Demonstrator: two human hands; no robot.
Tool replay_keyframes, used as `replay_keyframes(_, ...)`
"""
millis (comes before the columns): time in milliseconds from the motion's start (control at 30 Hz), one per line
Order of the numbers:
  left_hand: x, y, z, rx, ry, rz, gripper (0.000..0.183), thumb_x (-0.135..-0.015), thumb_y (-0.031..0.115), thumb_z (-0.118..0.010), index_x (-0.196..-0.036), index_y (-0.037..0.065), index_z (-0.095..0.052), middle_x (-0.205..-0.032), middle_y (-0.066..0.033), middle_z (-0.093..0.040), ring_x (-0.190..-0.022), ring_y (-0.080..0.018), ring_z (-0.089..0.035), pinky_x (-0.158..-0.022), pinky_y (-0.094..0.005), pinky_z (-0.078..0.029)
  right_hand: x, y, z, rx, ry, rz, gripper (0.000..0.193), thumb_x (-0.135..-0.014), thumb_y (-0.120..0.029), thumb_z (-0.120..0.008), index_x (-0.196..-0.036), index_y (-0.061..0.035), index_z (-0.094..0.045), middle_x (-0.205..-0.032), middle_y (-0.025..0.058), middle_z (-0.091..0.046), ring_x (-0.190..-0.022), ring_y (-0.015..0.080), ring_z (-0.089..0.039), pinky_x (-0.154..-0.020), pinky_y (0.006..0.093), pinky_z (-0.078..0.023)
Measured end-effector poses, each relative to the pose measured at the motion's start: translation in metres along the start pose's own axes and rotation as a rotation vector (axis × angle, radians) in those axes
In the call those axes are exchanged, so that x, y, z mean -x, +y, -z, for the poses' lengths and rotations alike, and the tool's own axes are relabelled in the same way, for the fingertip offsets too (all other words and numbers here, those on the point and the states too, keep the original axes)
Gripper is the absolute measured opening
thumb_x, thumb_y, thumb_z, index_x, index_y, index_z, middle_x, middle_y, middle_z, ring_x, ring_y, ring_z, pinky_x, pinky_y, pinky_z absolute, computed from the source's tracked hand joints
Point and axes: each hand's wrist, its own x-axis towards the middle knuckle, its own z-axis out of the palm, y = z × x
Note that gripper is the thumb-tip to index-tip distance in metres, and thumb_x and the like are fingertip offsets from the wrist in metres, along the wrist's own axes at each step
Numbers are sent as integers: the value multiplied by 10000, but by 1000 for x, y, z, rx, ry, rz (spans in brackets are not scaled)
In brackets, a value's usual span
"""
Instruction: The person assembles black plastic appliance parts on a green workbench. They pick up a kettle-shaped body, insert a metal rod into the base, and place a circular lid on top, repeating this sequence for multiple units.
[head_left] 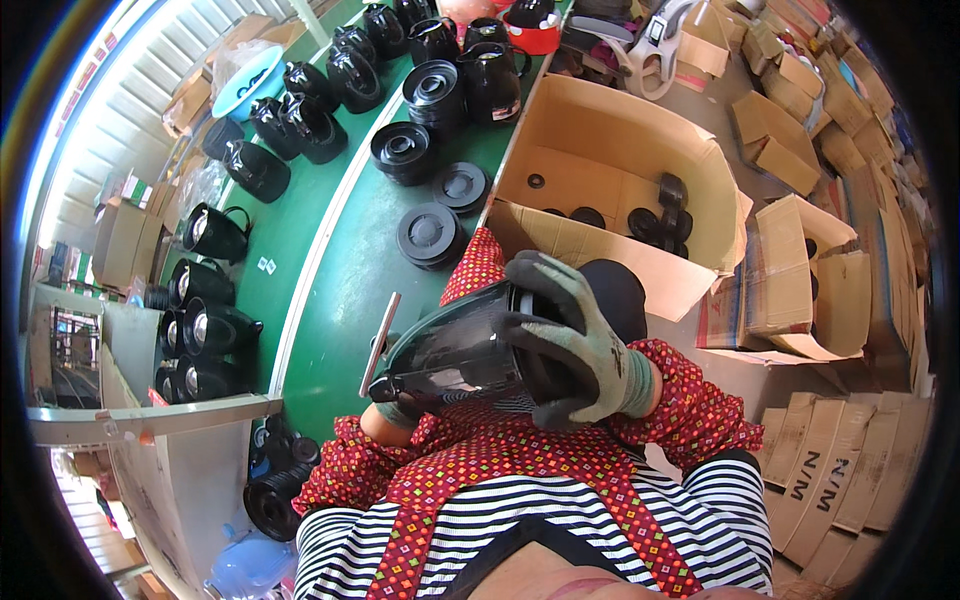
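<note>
1. The right hand [575,345], in a grey knit glove, wraps its fingers over the round end of a glossy black kettle body [455,350].
2. The left hand [400,408] is mostly hidden beneath the body's other end and seems to cup it; I cannot tell its grip.
3. The body lies held against the chest, above the table's near edge, long axis running left to right between both hands.
4. Flat black lids [430,232] are stacked on the green table [340,290], and an open cardboard box [620,180] stands at its right edge.
</note>
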Motion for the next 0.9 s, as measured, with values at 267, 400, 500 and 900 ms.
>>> replay_keyframes(267, 8, 33, 6, -401, 241, -212, 511, -1038, 146, -660, -1485, -62, -525, -1481, -238, -593, -1295, -302, -641, -1111, -454, -541, 19, 17, -32, -443, 476, -401, 495, -1025, -197, -601, -1472, -3, -516, -1494, 211, -532, -1379, 311, -550, -1164, 402, -428)
replay_keyframes(400, 3, 45, -26, -900, 515, -197, 440, -978, 186, -686, -1356, -32, -631, -1197, -111, -764, -1054, -232, -721, -1046, -384, -535, 25, 22, -31, -857, 622, -707, 567, -1126, -414, -445, -1497, 14, -472, -1428, 163, -610, -1282, 288, -645, -1100, 425, -533)
replay_keyframes(500, -5, 45, -106, -1471, 465, -194, 517, -943, 170, -779, -1405, 8, -614, -1129, -127, -761, -906, -142, -703, -864, -312, -569, 87, 98, -14, -996, 600, -790, 630, -1140, -473, -337, -1516, 18, -460, -1475, 188, -600, -1269, 307, -662, -1090, 447, -558)
replay_keyframes(900, -4, 23, -159, -1974, 258, -524, 714, -808, 289, -914, -1381, -29, -631, -1270, -230, -696, -1083, -367, -728, -939, -421, -578, 120, 149, -17, -1434, 548, -908, 479, -1076, -289, -550, -1428, 35, -564, -1367, 216, -665, -1229, 305, -684, -1088, 445, -563)
